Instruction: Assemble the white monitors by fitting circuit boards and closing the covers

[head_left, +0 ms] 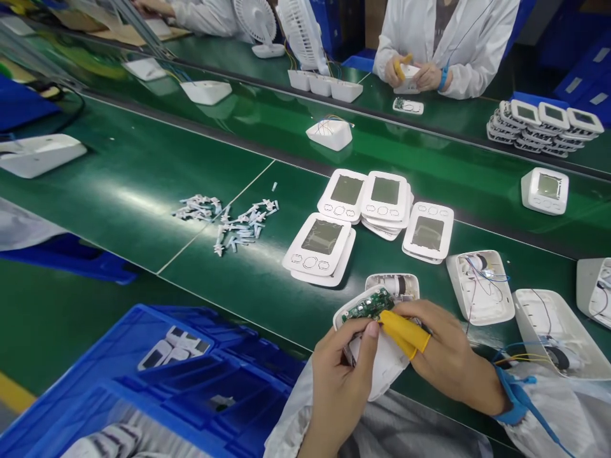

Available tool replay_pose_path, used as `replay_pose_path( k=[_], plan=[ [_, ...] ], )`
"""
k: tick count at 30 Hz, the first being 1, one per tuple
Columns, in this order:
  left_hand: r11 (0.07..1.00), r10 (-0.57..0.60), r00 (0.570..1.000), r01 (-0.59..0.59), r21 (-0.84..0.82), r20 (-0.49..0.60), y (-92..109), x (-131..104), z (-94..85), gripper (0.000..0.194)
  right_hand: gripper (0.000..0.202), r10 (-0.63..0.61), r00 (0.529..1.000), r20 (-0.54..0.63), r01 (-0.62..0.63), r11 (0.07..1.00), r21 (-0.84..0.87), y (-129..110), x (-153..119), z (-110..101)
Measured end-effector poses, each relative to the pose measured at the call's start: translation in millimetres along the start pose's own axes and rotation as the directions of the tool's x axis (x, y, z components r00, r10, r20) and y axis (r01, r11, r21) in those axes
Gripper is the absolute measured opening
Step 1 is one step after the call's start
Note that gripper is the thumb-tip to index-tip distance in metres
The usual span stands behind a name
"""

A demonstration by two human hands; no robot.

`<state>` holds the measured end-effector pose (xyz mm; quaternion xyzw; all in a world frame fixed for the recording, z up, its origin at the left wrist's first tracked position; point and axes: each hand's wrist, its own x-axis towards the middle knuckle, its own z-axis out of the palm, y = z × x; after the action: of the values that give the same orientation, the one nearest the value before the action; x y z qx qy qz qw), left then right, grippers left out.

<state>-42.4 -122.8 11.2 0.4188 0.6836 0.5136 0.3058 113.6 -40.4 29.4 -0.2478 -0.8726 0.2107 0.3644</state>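
My left hand (341, 375) grips a white plastic device panel (344, 313) near the table's front edge, thumb and fingers at its lower side. A green circuit board (365, 306) is fixed to the panel and faces up. My right hand (443, 353), with yellow finger cots (405, 334) and a blue wrist strap (518, 394), pinches at the board's lower edge. Whatever lies between those fingertips is hidden. Below the panel a white casing part (382, 367) shows between my hands. Just behind stands an open white housing (409, 280) with a cylindrical part inside.
White display panels (329, 245) lie in stacks ahead. Small pale-blue and white pieces (243, 222) are scattered left of them. Open housings with wires (482, 289) stand on the right. A blue crate (157, 394) is at lower left. Past the green conveyor belt (396, 149), a co-worker (439, 44) handles a white part.
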Motion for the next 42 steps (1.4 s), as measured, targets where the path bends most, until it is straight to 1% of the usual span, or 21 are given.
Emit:
replay_pose_path(
  k=[2, 4, 6, 8, 11, 14, 16, 18, 20, 22, 25, 26, 28, 30, 32, 37, 42],
  plan=[
    [1.000, 0.007, 1.000, -0.007, 0.007, -0.012, 0.4, -1.5, 0.7, 0.020, 0.021, -0.066, 0.998, -0.013, 0.065, 0.997, -0.052, -0.7, -1.2, -0.2],
    [1.000, 0.010, 0.999, -0.009, 0.016, -0.045, 0.3, -4.0, 2.2, 0.019, 0.019, -0.095, 0.995, -0.002, 0.094, 0.988, -0.121, -2.2, -1.9, 0.7],
    [1.000, 0.009, 0.997, -0.007, 0.023, -0.080, -0.1, -6.5, 4.3, 0.019, 0.017, -0.106, 0.994, 0.000, 0.104, 0.974, -0.201, -4.3, -2.2, 2.7],
    [1.000, 0.014, 0.995, -0.012, 0.028, -0.100, -0.4, -8.5, 6.2, 0.020, 0.013, -0.100, 0.995, -0.010, 0.095, 0.967, -0.238, -6.3, -2.3, 5.4],
    [1.000, 0.000, 0.992, -0.001, -0.014, -0.126, -0.9, -10.8, 8.2, 0.022, 0.011, -0.011, 1.000, -0.024, 0.006, 0.985, -0.170, -7.6, -2.7, 9.1],
    [0.994, -0.057, 0.978, 0.036, -0.104, -0.202, -1.2, -13.4, 11.4, 0.030, 0.013, 0.112, 0.994, -0.019, -0.113, 0.992, -0.050, -6.9, -3.2, 11.1],
    [0.986, -0.091, 0.955, 0.047, -0.159, -0.282, 0.2, -15.8, 15.2, 0.039, 0.012, 0.157, 0.987, -0.030, -0.157, 0.988, -0.007, -6.5, -2.9, 11.7],
    [0.974, -0.133, 0.936, 0.062, -0.220, -0.327, 3.8, -18.9, 19.6, 0.052, 0.013, 0.184, 0.981, -0.059, -0.184, 0.983, 0.006, -6.8, -2.1, 12.2],
    [0.947, -0.202, 0.930, 0.105, -0.303, -0.308, 8.8, -22.1, 23.4, 0.064, 0.014, 0.204, 0.975, -0.088, -0.204, 0.979, 0.007, -7.8, -1.0, 12.4],
    [0.915, -0.257, 0.931, 0.147, -0.376, -0.261, 13.0, -25.0, 25.8, 0.074, 0.015, 0.215, 0.971, -0.103, -0.217, 0.976, 0.000, -8.9, -0.2, 12.3],
    [0.898, -0.251, 0.941, 0.140, -0.418, -0.226, 14.1, -28.0, 27.6, 0.082, 0.016, 0.206, 0.970, -0.127, -0.210, 0.978, -0.015, -9.2, 0.4, 11.8],
    [0.895, -0.241, 0.945, 0.128, -0.428, -0.222, 13.3, -28.7, 28.4, 0.081, 0.016, 0.204, 0.970, -0.130, -0.208, 0.978, -0.022, -9.1, 0.5, 11.5],
    [0.878, -0.229, 0.945, 0.097, -0.468, -0.233, 11.3, -29.9, 30.8, 0.072, 0.017, 0.200, 0.971, -0.132, -0.206, 0.978, -0.032, -8.7, 0.9, 10.7],
    [0.854, -0.230, 0.935, 0.063, -0.516, -0.268, 9.9, -31.2, 33.8, 0.058, 0.017, 0.202, 0.971, -0.127, -0.208, 0.978, -0.032, -8.6, 1.4, 9.8],
    [0.843, -0.239, 0.922, 0.042, -0.536, -0.303, 9.4, -32.2, 36.0, 0.049, 0.018, 0.206, 0.970, -0.129, -0.211, 0.977, -0.025, -8.9, 2.0, 9.1],
    [0.847, -0.272, 0.916, 0.082, -0.525, -0.295, 8.1, -32.7, 33.8, 0.050, 0.019, 0.177, 0.970, -0.166, -0.182, 0.983, -0.017, -9.3, 2.5, 8.7],
    [0.812, -0.302, 0.926, 0.126, -0.570, -0.226, 6.2, -29.8, 28.4, 0.048, 0.019, 0.173, 0.971, -0.165, -0.176, 0.984, -0.007, -7.5, 2.0, 8.9]
  ],
)
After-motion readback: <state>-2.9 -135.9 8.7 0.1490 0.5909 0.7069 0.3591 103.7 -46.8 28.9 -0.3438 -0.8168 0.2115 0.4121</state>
